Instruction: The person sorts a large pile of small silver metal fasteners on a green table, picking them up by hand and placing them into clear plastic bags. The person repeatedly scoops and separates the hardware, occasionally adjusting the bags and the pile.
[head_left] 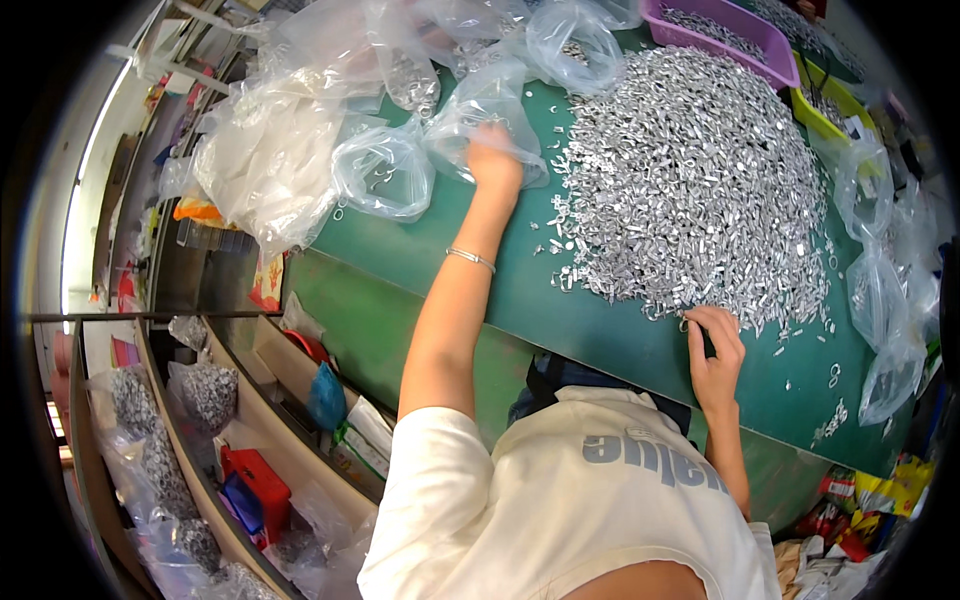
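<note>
A large heap of small silver metal pieces, shaped like clasps or links, covers much of the green tabletop. My left hand reaches into the mouth of a clear plastic bag left of the heap; plastic hides its fingers. At the heap's near edge, my right hand has its thumb and forefinger tips brought together on a small metal piece. Beside the left hand, another clear bag stands with its mouth spread and a few metal bits inside.
More clear bags crowd the far left, some holding metal pieces. Behind the heap are a purple basket and a yellow-green basket. Plastic bags hang along the right edge. Lower left, a shelf holds filled bags and a red box.
</note>
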